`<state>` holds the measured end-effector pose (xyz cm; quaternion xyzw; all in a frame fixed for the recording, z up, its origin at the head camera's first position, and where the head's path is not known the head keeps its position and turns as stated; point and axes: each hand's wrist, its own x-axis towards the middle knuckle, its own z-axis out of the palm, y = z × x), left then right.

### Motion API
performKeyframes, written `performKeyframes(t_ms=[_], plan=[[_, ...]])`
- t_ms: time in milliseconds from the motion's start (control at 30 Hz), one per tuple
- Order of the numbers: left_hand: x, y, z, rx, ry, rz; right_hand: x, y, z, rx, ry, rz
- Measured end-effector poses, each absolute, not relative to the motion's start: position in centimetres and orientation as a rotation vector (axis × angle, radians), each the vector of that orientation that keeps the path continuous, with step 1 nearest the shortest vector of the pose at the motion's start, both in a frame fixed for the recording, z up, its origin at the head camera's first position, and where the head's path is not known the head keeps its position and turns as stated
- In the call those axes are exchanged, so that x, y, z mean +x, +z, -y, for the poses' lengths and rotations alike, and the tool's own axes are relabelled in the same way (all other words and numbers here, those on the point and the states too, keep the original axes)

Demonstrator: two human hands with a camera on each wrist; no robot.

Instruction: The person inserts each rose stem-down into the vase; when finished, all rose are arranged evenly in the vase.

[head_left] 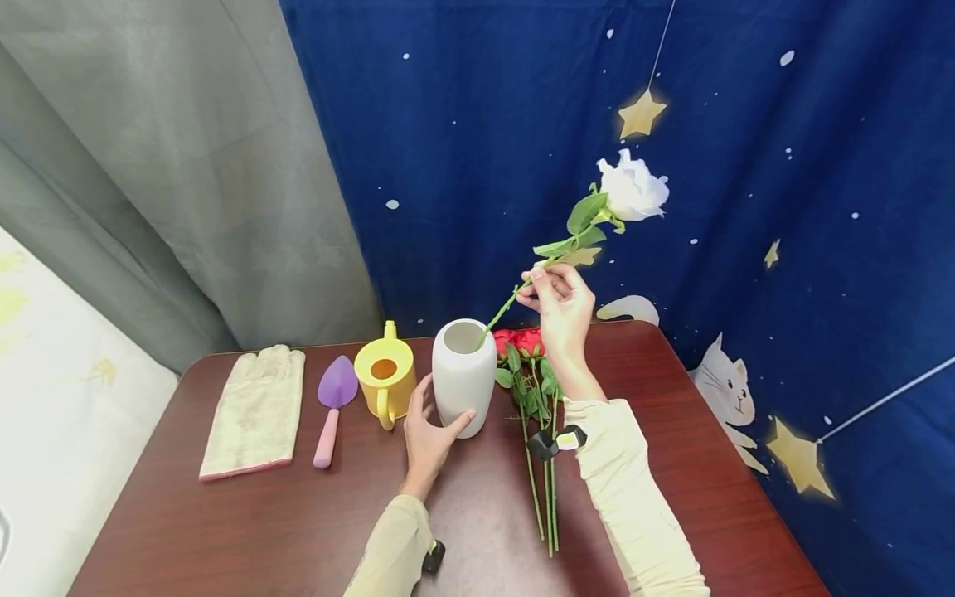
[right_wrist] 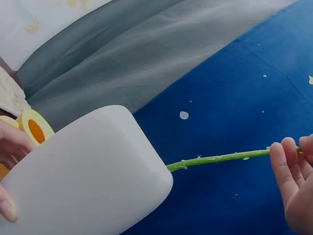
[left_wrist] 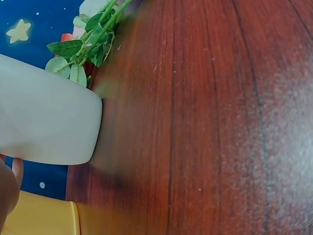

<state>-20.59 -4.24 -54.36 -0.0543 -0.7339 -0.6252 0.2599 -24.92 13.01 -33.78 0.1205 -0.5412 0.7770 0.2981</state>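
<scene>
A white vase [head_left: 464,385] stands upright on the brown table, and my left hand [head_left: 428,441] grips its lower part, thumb in front and fingers at the left side. Above and to the right, my right hand [head_left: 564,317] pinches the green stem [right_wrist: 220,158] of a white rose [head_left: 634,189] between thumb and fingers. The rose slants, its bloom up to the right. Its lower stem end is at the vase's mouth, just inside the rim; the right wrist view hides the tip behind the vase wall. Red roses [head_left: 528,340] lie right of the vase, partly behind my right forearm.
Left of the vase stands a yellow watering can [head_left: 385,383], close to my left fingers. Farther left lie a trowel [head_left: 338,383] with purple blade and pink handle, and cream work gloves [head_left: 254,410]. A blue starry curtain [head_left: 477,166] hangs behind the table [head_left: 298,531].
</scene>
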Motion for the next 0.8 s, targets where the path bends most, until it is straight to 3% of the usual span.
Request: performKeyframes(t_ms=[500, 800], plan=[[-20.7, -54.3, 4.0, -0.112, -1.731, 1.971, -24.6, -34.1, -12.5, 0.354, 2.027, 1.742], [-20.5, -54.5, 3.9, -0.114, -1.713, 1.974, -22.5, -33.4, -11.7, 0.348, 1.893, 1.933]])
